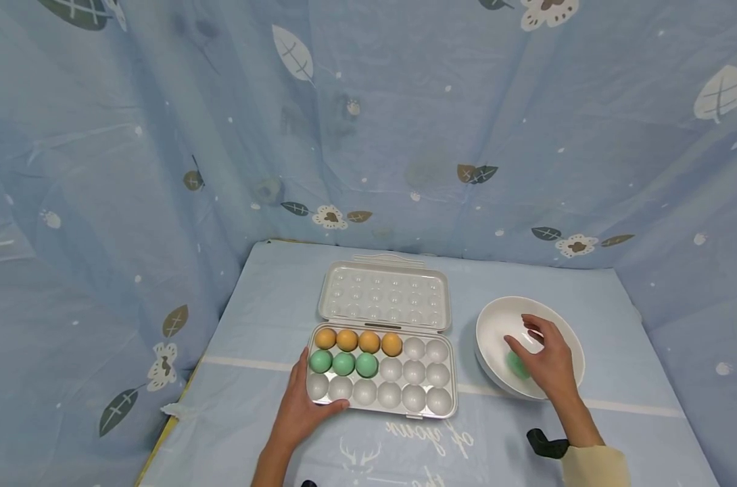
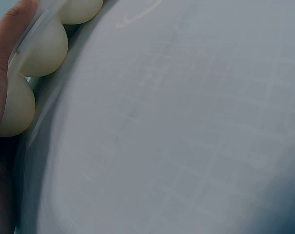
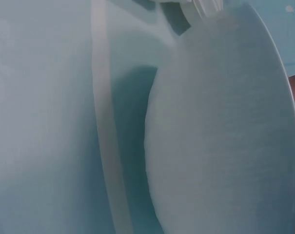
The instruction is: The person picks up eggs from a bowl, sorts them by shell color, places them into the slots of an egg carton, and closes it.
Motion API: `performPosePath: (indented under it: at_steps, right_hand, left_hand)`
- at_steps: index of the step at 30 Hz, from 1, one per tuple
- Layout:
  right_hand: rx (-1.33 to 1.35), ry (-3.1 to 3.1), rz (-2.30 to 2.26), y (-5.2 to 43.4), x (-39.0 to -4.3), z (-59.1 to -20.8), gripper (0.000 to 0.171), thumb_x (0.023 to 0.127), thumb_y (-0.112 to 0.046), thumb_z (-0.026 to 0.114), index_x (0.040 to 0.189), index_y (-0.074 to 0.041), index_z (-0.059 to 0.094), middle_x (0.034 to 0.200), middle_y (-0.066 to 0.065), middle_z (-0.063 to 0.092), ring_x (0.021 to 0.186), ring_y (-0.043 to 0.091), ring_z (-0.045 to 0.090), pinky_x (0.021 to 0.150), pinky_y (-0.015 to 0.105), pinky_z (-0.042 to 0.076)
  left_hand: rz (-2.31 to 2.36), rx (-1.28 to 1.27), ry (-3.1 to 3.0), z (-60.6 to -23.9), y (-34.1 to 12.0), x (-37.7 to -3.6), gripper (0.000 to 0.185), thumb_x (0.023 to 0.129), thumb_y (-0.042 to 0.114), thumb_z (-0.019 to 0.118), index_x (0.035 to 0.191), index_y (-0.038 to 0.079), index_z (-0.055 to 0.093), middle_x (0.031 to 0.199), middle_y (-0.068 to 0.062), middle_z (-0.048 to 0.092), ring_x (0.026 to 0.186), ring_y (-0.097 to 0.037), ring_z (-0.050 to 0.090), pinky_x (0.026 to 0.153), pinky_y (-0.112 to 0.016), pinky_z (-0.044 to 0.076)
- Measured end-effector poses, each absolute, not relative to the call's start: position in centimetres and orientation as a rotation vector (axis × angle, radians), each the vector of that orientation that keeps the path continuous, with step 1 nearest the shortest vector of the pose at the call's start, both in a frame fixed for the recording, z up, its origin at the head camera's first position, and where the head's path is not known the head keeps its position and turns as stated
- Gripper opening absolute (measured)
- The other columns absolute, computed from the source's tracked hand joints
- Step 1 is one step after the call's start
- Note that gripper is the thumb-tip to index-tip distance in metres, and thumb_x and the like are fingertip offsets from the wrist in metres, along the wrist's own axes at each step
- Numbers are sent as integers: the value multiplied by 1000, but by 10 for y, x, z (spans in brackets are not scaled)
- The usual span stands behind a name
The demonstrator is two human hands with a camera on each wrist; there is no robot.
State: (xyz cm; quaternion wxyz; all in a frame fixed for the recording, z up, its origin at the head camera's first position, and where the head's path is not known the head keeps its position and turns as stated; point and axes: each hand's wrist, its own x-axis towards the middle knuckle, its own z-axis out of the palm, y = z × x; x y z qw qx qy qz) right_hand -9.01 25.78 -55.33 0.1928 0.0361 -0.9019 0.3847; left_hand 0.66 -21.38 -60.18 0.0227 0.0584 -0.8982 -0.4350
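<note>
An egg box [image 1: 383,370] lies with its lid folded back. Several orange balls [image 1: 369,341] sit in its far row and three green balls [image 1: 343,364] in its middle row, both from the left end. At the near left corner my left hand [image 1: 301,404] holds the box, thumb along the front edge, fingers at the left side. In the left wrist view its thumb [image 2: 13,34] lies on the rim above the rounded cups. My right hand [image 1: 548,357] is over a white bowl [image 1: 492,341], fingers and thumb apart. A green ball [image 1: 517,365] shows in the bowl below the thumb, partly covered by the hand.
The clear lid [image 1: 385,295] lies behind the cups. The bowl stands to the right of the box, its outer wall filling much of the right wrist view. A blue patterned cloth [image 1: 405,135] hangs behind the table, with more cloth on both sides.
</note>
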Motion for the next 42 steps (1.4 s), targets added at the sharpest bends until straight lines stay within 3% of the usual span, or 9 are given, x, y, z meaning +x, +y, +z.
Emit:
performPosePath:
  at_steps: [4, 7, 11, 26, 42]
  right_hand:
    - [99, -2580, 1057, 263, -88, -551, 60, 81, -8, 88, 133, 1, 59, 126, 18, 62, 114, 37, 62, 95, -1, 39]
    - [102, -2664, 1053, 267, -88, -550, 62, 82, -11, 87, 134, 2, 57, 128, 22, 60, 116, 40, 61, 102, 26, 52]
    - [115, -2798, 1064, 270, -88, -549, 66, 85, -15, 86, 138, 5, 53, 133, 26, 56, 120, 45, 57, 100, 58, 50]
    - [233, -3101, 1014, 269, -90, -549, 58, 90, -21, 81, 134, 7, 57, 128, 28, 63, 112, 46, 64, 95, 57, 54]
    - [207, -3177, 907, 271, -91, -547, 48, 86, -22, 83, 120, 6, 65, 114, 23, 67, 101, 39, 65, 88, 55, 53]
  left_hand:
    - [-1348, 194, -2792, -600, -213, 6, 146, 57, 67, 93, 166, 13, 11, 163, -15, 32, 148, -35, 39, 119, -56, 35]
    - [-1356, 198, -2792, -601, -213, 7, 146, 58, 66, 93, 166, 13, 11, 163, -15, 31, 148, -35, 38, 119, -57, 35]
    - [-1372, 203, -2784, -600, -213, 7, 146, 58, 65, 94, 166, 13, 11, 164, -16, 31, 148, -36, 38, 119, -57, 35]
    - [-1370, 200, -2777, -600, -213, 8, 146, 57, 64, 94, 166, 14, 11, 163, -16, 31, 148, -36, 38, 119, -57, 34]
    - [-1345, 203, -2779, -600, -212, 8, 145, 58, 66, 93, 166, 14, 13, 163, -17, 32, 147, -38, 40, 118, -58, 36]
